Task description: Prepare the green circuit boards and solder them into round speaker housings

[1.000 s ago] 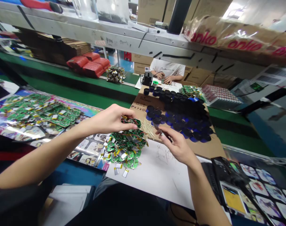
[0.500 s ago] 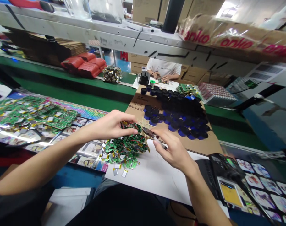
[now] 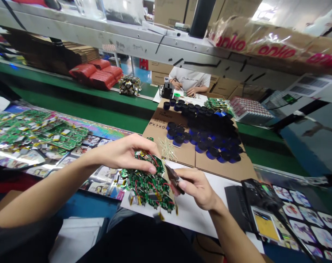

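Observation:
My left hand [image 3: 130, 153] grips a green circuit board panel [image 3: 152, 182] by its upper left part, thumb on top. Red wires and small silver battery packs hang from the panel, which is tilted over the table. In my closed right hand [image 3: 197, 188] is a pair of cutting pliers [image 3: 173, 175], its jaws against the panel's right edge. Whether the jaws are closed cannot be made out. More boards lie under and behind the panel, mostly hidden. Just beyond it, thin pale strips [image 3: 167, 149] lie scattered on the cardboard [image 3: 185, 155].
Many dark blue round parts [image 3: 212, 137] stand on the cardboard. At left lies a heap of green boards [image 3: 40, 131]. A black device [image 3: 260, 197] sits at right. Overhead runs a metal shelf beam [image 3: 114, 38]. Another person [image 3: 190, 80] works opposite.
The panel has come toward me and tilted, showing more of its face. My right hand and the pliers have lowered along its right edge. The pale strips are now uncovered.

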`<state>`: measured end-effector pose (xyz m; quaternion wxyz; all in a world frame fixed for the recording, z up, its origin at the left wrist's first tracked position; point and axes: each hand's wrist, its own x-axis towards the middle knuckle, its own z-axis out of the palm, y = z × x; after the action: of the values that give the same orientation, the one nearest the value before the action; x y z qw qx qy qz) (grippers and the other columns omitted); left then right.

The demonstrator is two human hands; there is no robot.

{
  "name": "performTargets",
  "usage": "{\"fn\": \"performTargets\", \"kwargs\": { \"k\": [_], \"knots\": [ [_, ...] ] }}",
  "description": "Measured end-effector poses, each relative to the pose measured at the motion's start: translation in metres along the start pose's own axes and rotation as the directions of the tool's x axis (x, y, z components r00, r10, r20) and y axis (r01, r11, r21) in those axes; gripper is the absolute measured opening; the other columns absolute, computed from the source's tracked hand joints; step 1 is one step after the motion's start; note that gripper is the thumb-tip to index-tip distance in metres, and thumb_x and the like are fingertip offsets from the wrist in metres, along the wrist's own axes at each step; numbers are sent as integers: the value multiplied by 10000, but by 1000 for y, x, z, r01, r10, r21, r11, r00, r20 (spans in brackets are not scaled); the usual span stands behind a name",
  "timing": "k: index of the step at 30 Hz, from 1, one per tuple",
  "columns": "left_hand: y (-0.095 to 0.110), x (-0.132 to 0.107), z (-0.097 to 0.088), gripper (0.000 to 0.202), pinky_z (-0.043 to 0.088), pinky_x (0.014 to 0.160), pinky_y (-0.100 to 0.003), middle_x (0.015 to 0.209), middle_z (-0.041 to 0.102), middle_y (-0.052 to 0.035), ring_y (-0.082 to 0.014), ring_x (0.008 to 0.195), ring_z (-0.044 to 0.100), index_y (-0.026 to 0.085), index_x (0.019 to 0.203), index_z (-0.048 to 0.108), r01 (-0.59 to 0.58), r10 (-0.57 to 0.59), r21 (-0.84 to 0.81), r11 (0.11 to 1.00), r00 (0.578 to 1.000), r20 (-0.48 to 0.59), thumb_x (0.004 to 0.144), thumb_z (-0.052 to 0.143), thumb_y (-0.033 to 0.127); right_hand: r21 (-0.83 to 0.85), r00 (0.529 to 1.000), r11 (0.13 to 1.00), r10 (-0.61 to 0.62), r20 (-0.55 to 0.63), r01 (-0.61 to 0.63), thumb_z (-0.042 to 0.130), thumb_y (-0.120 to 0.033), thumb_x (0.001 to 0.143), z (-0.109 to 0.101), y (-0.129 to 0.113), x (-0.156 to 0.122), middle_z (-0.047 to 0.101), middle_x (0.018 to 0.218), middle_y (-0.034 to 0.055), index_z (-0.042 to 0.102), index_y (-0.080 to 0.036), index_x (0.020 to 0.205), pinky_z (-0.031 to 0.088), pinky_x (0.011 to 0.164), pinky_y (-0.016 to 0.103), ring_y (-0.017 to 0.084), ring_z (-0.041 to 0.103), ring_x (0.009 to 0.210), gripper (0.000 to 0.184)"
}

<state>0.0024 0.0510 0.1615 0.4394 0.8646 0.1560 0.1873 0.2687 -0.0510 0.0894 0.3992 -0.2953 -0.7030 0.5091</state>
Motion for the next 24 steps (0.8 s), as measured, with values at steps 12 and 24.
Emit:
{"fn": "performTargets", "kwargs": {
  "k": [12,24],
  "knots": [
    [-15,-2,-1,287,475,698,-224,857,760,-23,-152,783,667,157,949,785,177,-174,79,981,983,-52,921,762,442,-428,998,903,20,-58,-43,553,-319,1062,-12,13,-17,779,1080,91,704,-228,1349,572,873,372,212,723,938,337],
    [-17,4,1,289,474,691,-238,829,756,-34,-162,763,654,147,948,793,159,-159,-26,987,987,-13,859,816,421,276,966,931,201,161,-240,571,-605,1004,4,22,-13,692,737,49,767,-161,950,513,630,339,189,602,629,488]
  ]
}}
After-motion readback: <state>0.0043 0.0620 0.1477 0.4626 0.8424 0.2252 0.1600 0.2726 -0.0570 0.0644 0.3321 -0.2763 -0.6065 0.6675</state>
